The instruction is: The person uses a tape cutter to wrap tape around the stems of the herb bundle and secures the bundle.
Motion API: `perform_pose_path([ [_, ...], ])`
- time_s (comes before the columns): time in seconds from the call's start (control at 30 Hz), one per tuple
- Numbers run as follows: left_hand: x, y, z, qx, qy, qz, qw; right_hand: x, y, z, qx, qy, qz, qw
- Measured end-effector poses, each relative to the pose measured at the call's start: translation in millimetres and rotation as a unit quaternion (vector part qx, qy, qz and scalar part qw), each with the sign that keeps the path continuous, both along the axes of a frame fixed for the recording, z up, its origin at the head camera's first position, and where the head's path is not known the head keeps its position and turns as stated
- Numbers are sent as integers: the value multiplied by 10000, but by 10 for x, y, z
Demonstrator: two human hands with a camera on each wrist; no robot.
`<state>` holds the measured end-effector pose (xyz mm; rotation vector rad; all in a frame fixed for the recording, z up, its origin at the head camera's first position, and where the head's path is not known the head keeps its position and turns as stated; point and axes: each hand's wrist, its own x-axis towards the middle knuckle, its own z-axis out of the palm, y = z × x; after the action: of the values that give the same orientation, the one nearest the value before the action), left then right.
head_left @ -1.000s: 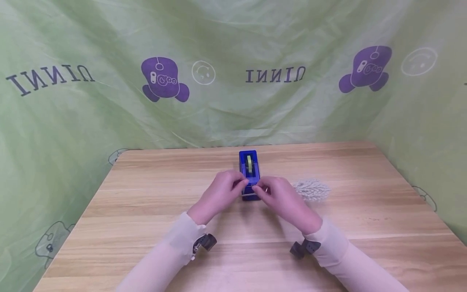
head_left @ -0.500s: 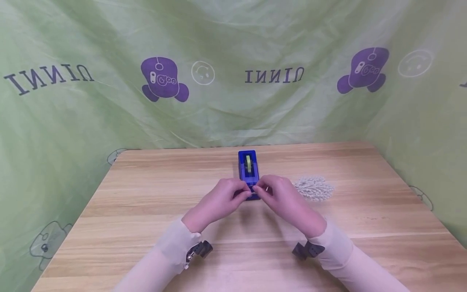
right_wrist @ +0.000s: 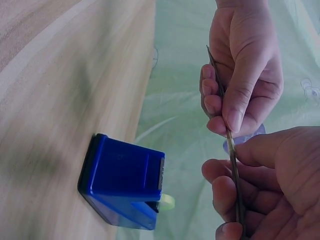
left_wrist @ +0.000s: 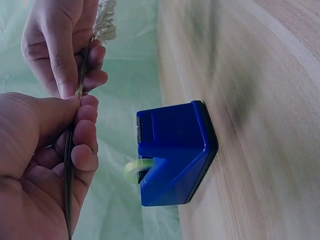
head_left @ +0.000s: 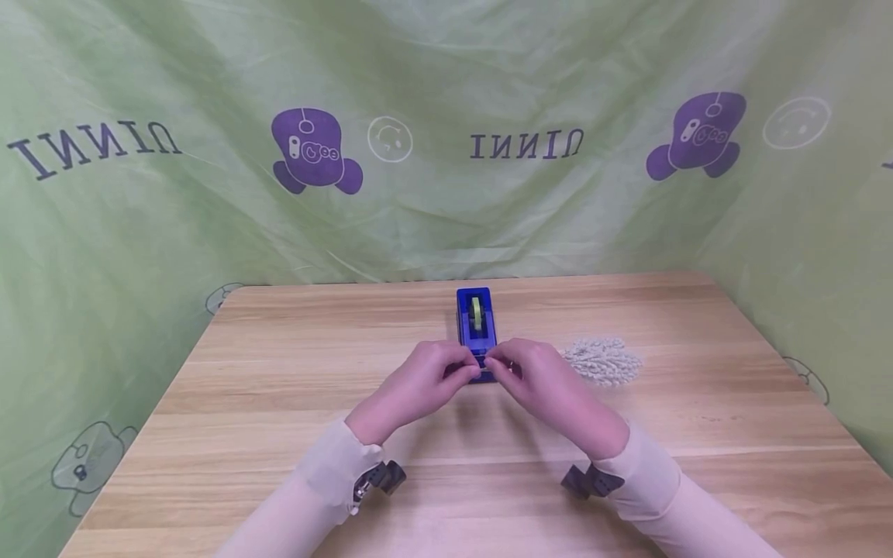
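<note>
Thin dark stems (left_wrist: 69, 165) run through both hands, ending in a fluffy grey-white flower head (head_left: 601, 362) that sticks out to the right of the right hand. My left hand (head_left: 418, 380) pinches the stems between thumb and curled fingers. Close beside it, my right hand (head_left: 547, 384) pinches them nearer the flower head. Between the thumbs, the stems have a shiny yellowish stretch (right_wrist: 231, 145); whether it is tape I cannot tell. Just beyond and below the hands stands a blue tape dispenser (left_wrist: 172, 150) with a yellow-green tape roll (head_left: 477, 313). The hands hide its front in the head view.
The dispenser stands on a light wood-grain table (head_left: 293, 333). A green curtain (head_left: 432, 232) with purple printed figures hangs behind the table and at both sides.
My left hand has come slightly toward me, level with the right hand. The flower head has shifted a little to the right. The dispenser has stayed in place.
</note>
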<state>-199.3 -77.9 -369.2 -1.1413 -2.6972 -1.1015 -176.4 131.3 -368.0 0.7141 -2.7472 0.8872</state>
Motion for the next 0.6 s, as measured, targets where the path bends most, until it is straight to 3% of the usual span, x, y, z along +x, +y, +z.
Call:
perform_pose_path([
  [0.4,-11,-2,-6,3,-1,60,10000,6,6,10,210,-57,-15,9998],
  [0.6,-9,-14,-8,68,15,68,10000,4,25,30,90,15,188,9998],
])
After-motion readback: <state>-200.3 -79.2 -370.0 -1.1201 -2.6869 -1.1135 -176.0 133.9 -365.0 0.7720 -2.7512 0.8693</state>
